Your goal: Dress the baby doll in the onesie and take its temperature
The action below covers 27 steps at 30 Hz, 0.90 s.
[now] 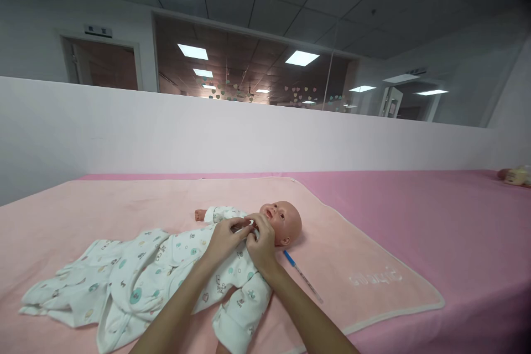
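A baby doll [287, 220] lies on its back, its head to the right, dressed in a white printed garment [188, 246]. My left hand [226, 240] and my right hand [262, 240] meet at the garment's neckline, just under the doll's chin. Both hands are closed, fingers and thumbs pinching the collar cloth; the exact fastening between them is hidden. One doll hand [200, 215] sticks out of the far sleeve. Beside the doll's head, near my right forearm, rests a slim clear stick with a blue end [289, 258].
A light pink blanket [357, 254] with a pale border lies under the doll, over a darker pink sheet [415, 215]. Behind runs a low white wall [249, 138] with glass above it. Another doll-like object [516, 175] lies at the far right edge.
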Tool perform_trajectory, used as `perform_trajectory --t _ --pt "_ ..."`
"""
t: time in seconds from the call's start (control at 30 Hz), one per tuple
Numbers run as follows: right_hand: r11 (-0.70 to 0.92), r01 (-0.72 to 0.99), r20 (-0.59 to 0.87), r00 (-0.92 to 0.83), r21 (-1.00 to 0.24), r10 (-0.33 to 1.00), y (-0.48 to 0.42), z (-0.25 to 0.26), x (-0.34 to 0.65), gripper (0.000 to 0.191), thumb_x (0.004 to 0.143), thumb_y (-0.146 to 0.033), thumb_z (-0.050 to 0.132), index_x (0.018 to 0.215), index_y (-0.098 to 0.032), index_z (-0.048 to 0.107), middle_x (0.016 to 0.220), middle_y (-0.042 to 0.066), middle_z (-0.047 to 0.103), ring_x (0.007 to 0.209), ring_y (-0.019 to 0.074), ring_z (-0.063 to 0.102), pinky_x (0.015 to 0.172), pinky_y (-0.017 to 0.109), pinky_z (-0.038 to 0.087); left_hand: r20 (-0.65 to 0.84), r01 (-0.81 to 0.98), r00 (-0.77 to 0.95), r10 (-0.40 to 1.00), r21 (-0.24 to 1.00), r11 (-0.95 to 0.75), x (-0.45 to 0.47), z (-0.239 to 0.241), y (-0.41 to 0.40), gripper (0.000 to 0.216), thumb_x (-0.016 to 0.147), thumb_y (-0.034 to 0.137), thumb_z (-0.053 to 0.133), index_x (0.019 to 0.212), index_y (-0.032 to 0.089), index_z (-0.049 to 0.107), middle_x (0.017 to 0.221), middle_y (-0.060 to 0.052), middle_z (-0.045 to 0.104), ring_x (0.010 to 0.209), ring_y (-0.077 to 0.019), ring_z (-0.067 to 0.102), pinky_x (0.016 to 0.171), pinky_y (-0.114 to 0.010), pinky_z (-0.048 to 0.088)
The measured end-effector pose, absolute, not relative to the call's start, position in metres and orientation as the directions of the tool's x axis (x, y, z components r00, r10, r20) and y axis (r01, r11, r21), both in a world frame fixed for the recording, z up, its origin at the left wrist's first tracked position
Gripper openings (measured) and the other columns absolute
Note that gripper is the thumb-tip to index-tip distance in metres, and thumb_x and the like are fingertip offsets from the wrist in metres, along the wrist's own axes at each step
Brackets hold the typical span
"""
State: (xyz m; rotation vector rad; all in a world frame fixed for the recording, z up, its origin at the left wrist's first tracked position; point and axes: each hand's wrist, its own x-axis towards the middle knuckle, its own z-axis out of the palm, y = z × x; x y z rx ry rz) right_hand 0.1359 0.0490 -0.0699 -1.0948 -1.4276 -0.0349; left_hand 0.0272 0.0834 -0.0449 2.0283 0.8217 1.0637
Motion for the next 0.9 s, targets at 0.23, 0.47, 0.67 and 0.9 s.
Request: perform_trajectory --t 0.23,0.47,0.67,0.9 --pt "0.532 0.598 0.787 0.321 -0.599 0.526 0.047 -0.070 0.135 0.038 0.056 0.001 0.031 0.079 -0.018 0.054 0.081 0.003 0.052 0.071 0.0131 0.049 0.060 0.023 0.041 0.506 0.332 0.480 0.717 0.652 -0.682 0.028 -0.047 0.078 0.023 0.072 0.025 0.048 0.085 0.019 0.065 0.088 -0.003 0.065 0.082 -0.0177 0.057 0.073 -0.026 0.042" --pt "0.562 0.606 0.819 0.315 -0.563 0.480 0.045 -0.067 0.133 0.036 0.056 0.002 0.032 0.076 -0.018 0.054 0.080 0.003 0.050 0.070 0.0129 0.048 0.060 0.024 0.041 0.546 0.345 0.484 0.684 0.600 -0.722 0.029 -0.047 0.073 0.018 0.073 0.021 0.043 0.081 0.020 0.060 0.084 -0.002 0.063 0.079 -0.0170 0.055 0.070 -0.025 0.040" --pt "0.582 0.596 0.826 0.302 -0.553 0.476 0.045 -0.065 0.133 0.034 0.056 0.003 0.032 0.075 -0.018 0.052 0.077 0.002 0.049 0.070 0.0124 0.047 0.061 0.024 0.040 0.546 0.416 0.515 0.661 0.514 -0.750 0.029 -0.048 0.074 0.015 0.076 0.020 0.040 0.083 0.021 0.054 0.085 -0.002 0.059 0.080 -0.0172 0.052 0.069 -0.026 0.038" --pt "0.554 0.614 0.819 0.319 -0.562 0.478 0.046 -0.065 0.134 0.027 0.063 0.000 0.035 0.076 -0.017 0.052 0.073 0.001 0.050 0.065 0.0118 0.044 0.058 0.024 0.039 0.530 0.453 0.537 0.657 0.475 -0.754 0.028 -0.052 0.077 0.026 0.079 0.018 0.037 0.093 0.025 0.058 0.087 -0.002 0.058 0.083 -0.0178 0.051 0.073 -0.028 0.037"
